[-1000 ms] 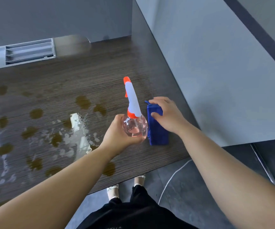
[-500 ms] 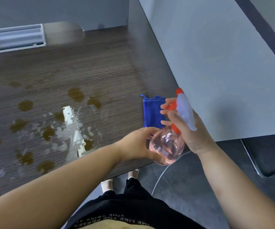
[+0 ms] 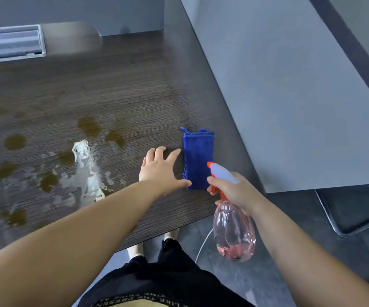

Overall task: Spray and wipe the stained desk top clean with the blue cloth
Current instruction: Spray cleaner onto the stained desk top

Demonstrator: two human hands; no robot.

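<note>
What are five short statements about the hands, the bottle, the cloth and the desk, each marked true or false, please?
1. The right hand grips the bottle. True.
2. The left hand holds the cloth. False: it is open, with its fingers spread, beside the cloth.
3. The cloth lies folded on the desk. True.
4. The desk is wiped clean. False: brown stains and wet spray lie on it.
5. The bottle is full. False: only a little pink liquid sits at its bottom.
</note>
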